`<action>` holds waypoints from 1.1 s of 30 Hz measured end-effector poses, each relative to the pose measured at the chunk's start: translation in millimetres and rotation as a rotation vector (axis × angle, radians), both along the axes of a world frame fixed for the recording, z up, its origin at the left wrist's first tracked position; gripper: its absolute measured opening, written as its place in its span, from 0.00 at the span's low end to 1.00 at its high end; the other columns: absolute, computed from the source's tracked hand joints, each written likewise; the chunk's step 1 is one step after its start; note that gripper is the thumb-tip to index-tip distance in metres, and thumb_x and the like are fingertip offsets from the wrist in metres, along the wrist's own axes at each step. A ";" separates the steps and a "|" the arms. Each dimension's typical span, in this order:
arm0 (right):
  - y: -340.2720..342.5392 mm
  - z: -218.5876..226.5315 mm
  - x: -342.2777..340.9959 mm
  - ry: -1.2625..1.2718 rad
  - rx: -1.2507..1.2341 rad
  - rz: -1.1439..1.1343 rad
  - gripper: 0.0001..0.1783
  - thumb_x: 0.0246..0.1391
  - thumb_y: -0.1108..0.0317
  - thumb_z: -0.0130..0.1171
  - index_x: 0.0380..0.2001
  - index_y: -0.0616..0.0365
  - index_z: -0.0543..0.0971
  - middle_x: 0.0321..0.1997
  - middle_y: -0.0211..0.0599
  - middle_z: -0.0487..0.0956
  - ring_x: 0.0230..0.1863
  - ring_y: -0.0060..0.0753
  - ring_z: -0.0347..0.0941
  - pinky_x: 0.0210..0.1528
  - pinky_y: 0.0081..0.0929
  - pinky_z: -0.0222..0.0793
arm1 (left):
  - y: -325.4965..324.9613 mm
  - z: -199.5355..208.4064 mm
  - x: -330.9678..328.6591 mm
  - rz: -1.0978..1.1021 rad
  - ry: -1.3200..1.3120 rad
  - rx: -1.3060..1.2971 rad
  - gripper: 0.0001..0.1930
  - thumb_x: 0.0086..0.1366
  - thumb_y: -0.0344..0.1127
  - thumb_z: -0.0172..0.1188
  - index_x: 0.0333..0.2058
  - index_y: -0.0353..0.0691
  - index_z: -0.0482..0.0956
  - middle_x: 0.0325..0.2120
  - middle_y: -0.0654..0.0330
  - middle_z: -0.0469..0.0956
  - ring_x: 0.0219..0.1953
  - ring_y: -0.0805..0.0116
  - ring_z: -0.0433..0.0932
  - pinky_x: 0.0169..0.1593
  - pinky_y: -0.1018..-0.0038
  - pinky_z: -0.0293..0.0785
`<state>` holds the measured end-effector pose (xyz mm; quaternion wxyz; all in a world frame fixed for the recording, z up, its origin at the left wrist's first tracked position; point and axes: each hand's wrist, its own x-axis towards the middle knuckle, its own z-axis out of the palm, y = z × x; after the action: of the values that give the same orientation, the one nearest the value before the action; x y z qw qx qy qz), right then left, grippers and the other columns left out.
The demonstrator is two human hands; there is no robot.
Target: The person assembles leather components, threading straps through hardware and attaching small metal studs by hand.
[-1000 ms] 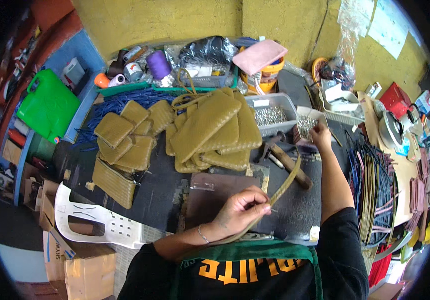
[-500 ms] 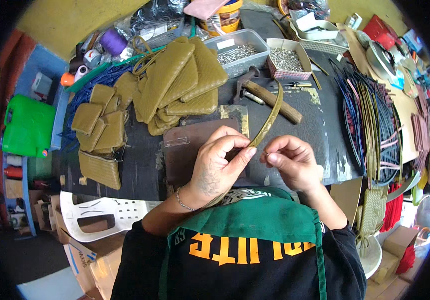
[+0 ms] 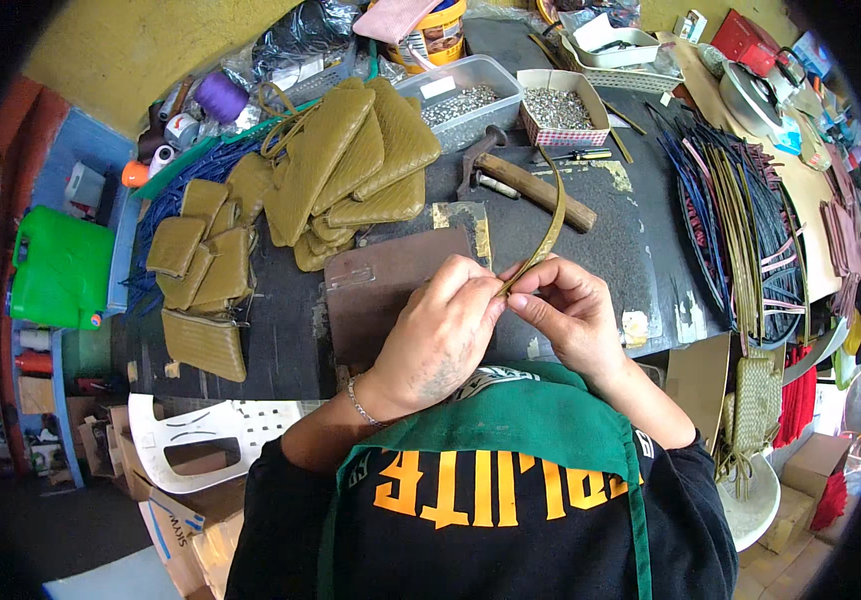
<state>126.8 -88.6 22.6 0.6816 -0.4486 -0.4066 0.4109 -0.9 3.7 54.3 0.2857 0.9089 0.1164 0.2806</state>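
**Both hands pinch an olive strap at the table's near edge**

The dark table (image 3: 641, 250) carries a heap of olive woven pouches (image 3: 351, 160) toward its far left. At the near edge, the left hand (image 3: 446, 335) and right hand (image 3: 571, 310) both grip the olive strap (image 3: 549, 225), which arcs up over a wooden-handled hammer (image 3: 526, 182).

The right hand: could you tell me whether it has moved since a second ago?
Yes. The right hand left the rivet box and came back past the hammer to the strap.

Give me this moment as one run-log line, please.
left hand: pinching olive strap | right hand: pinching same strap end | strap: arcs up over hammer | hands: together above dark workbench
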 end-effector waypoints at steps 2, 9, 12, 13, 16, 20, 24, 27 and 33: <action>1.2 -2.6 -2.5 0.135 0.034 -0.054 0.07 0.44 0.81 0.54 0.28 0.62 0.68 0.33 0.35 0.72 0.35 0.19 0.68 0.39 0.16 0.65 | -0.7 0.6 -0.3 0.001 0.030 0.018 0.07 0.52 0.27 0.53 0.31 0.33 0.69 0.28 0.56 0.65 0.31 0.61 0.70 0.35 0.72 0.68; 4.3 -11.7 -2.9 0.114 0.114 -0.134 0.09 0.44 0.82 0.54 0.29 0.62 0.66 0.31 0.34 0.72 0.33 0.19 0.69 0.36 0.16 0.67 | -0.8 5.9 0.5 -0.008 0.021 -0.107 0.06 0.51 0.28 0.55 0.28 0.34 0.71 0.26 0.57 0.66 0.27 0.61 0.70 0.31 0.72 0.68; 0.9 -10.5 4.0 0.043 0.043 -0.041 0.09 0.47 0.81 0.51 0.34 0.63 0.67 0.33 0.33 0.72 0.36 0.19 0.69 0.40 0.17 0.66 | 6.3 0.6 2.1 -0.022 -0.050 -0.245 0.05 0.50 0.28 0.57 0.25 0.33 0.72 0.23 0.56 0.68 0.24 0.62 0.70 0.28 0.73 0.67; -0.6 -9.5 7.3 0.007 0.028 -0.026 0.12 0.48 0.80 0.49 0.39 0.63 0.67 0.34 0.32 0.72 0.38 0.19 0.68 0.42 0.17 0.64 | 8.0 -0.2 2.1 -0.028 -0.071 -0.300 0.05 0.50 0.28 0.58 0.23 0.32 0.72 0.21 0.56 0.68 0.23 0.62 0.70 0.27 0.73 0.67; 0.2 -11.8 13.5 -0.125 0.057 -0.109 0.18 0.46 0.79 0.51 0.44 0.62 0.66 0.31 0.31 0.72 0.34 0.18 0.68 0.39 0.16 0.65 | 5.0 -0.8 2.6 -0.028 -0.076 -0.318 0.05 0.49 0.27 0.58 0.22 0.31 0.72 0.21 0.56 0.70 0.24 0.65 0.71 0.28 0.75 0.67; 25.6 -53.1 57.8 -0.453 -0.231 -0.492 0.19 0.43 0.74 0.57 0.42 0.56 0.69 0.21 0.33 0.71 0.21 0.22 0.68 0.24 0.19 0.64 | -5.6 0.2 3.3 -0.147 -0.046 -0.270 0.04 0.48 0.25 0.59 0.23 0.32 0.73 0.22 0.56 0.72 0.25 0.67 0.72 0.28 0.77 0.68; 42.4 -74.5 115.5 -0.847 -0.352 -0.810 0.15 0.44 0.71 0.55 0.39 0.52 0.73 0.28 0.40 0.70 0.31 0.38 0.68 0.33 0.26 0.64 | -16.0 2.8 -0.7 -0.311 -0.032 -0.287 0.05 0.47 0.25 0.61 0.24 0.32 0.74 0.24 0.56 0.73 0.26 0.67 0.73 0.29 0.77 0.69; 45.0 -83.6 135.1 -1.004 -0.176 -0.894 0.14 0.45 0.71 0.53 0.39 0.54 0.73 0.30 0.41 0.70 0.33 0.37 0.69 0.34 0.25 0.65 | -16.3 2.3 -3.5 -0.316 -0.035 -0.313 0.06 0.46 0.25 0.61 0.24 0.32 0.74 0.25 0.57 0.73 0.27 0.68 0.73 0.30 0.78 0.70; 39.4 -46.2 96.9 0.455 -0.012 -0.286 0.08 0.50 0.72 0.48 0.35 0.56 0.64 0.30 0.37 0.72 0.31 0.28 0.72 0.33 0.21 0.69 | -9.7 -2.6 -4.0 -0.249 -0.060 -0.265 0.06 0.46 0.25 0.61 0.24 0.32 0.74 0.25 0.57 0.73 0.27 0.68 0.72 0.30 0.78 0.70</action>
<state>223.8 -49.2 -23.6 0.8038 -0.4017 -0.1728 0.4033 -5.0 -6.0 51.7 0.4391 0.8618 0.0303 0.2521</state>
